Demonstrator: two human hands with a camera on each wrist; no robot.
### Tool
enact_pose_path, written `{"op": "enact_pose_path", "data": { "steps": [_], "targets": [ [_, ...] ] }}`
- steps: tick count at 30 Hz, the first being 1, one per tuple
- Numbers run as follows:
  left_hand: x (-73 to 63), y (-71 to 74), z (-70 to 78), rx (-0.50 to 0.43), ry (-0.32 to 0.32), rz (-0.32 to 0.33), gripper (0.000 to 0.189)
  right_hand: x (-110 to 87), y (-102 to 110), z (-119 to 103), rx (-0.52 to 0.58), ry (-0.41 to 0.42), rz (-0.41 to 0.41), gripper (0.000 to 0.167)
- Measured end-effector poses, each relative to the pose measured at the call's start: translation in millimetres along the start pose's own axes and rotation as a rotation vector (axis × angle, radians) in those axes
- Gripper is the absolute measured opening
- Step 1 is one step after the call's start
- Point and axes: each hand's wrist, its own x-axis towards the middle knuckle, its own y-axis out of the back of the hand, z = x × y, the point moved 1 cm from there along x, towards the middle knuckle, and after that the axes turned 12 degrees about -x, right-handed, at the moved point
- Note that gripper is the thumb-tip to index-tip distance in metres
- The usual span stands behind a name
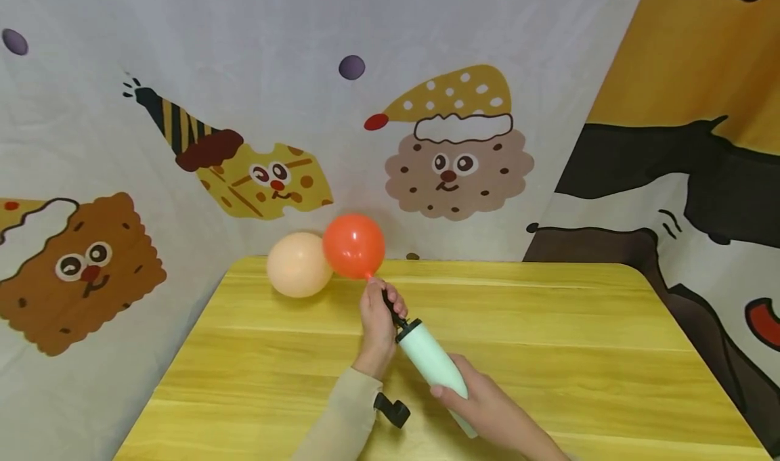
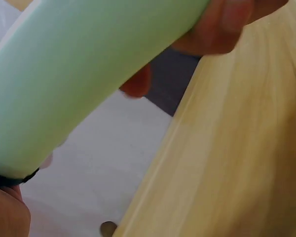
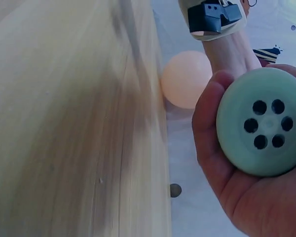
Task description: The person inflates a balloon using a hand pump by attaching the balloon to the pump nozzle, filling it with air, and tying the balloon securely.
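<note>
My right hand (image 1: 481, 400) grips the mint-green barrel of a balloon pump (image 1: 434, 361), its fingers wrapped around the lower part. The pump slants up and left to a black nozzle end. Up there my left hand (image 1: 379, 319) holds the black nozzle (image 1: 393, 306) together with the neck of an inflated red balloon (image 1: 354, 246). In the right wrist view the pump's round end (image 3: 269, 123), with several dark holes, rests in the right palm. The left wrist view has the green barrel (image 2: 84, 74) across it, with right-hand fingers (image 2: 214, 29) around its upper part.
A peach balloon (image 1: 299, 265) lies at the back left of the wooden table (image 1: 560, 325), partly behind the red one. A black camera mount (image 1: 393, 409) sticks out from the left sleeve. Behind the table hangs a cloth (image 1: 286, 55) printed with cartoon food.
</note>
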Motion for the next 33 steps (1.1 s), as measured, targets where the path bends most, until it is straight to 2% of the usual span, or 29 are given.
{"op": "enact_pose_path", "data": {
  "steps": [4, 8, 12, 18, 22, 27, 33],
  "targets": [
    [9.5, 1.1, 14.9, -0.005, -0.038, 0.005, 0.042, -8.8, 4.1, 3.1, -0.030, -0.004, -0.018, 0.058],
    [19.6, 5.4, 30.1, -0.024, -0.084, 0.030, 0.042, -18.0, 11.0, 8.6, -0.044, -0.039, -0.077, 0.054],
    [22.9, 8.7, 33.8, -0.035, -0.094, 0.038, 0.042, -22.2, 14.1, 11.1, -0.054, -0.048, -0.109, 0.052],
    [19.9, 9.7, 27.1, -0.029, -0.082, 0.041, 0.043, -22.3, 11.4, 10.9, -0.093, -0.024, -0.082, 0.049],
    [12.5, 7.4, 17.3, -0.018, -0.074, 0.026, 0.041, -13.6, 7.2, 5.8, -0.110, -0.006, -0.040, 0.054],
    [-3.7, 2.6, -0.6, 0.004, 0.000, -0.017, 0.036, 2.8, 2.1, -2.5, -0.066, 0.028, -0.002, 0.059],
    [-6.5, 5.0, -4.8, 0.015, -0.006, -0.008, 0.035, 7.8, -3.5, -4.1, -0.014, 0.024, 0.000, 0.059]
  ]
}}
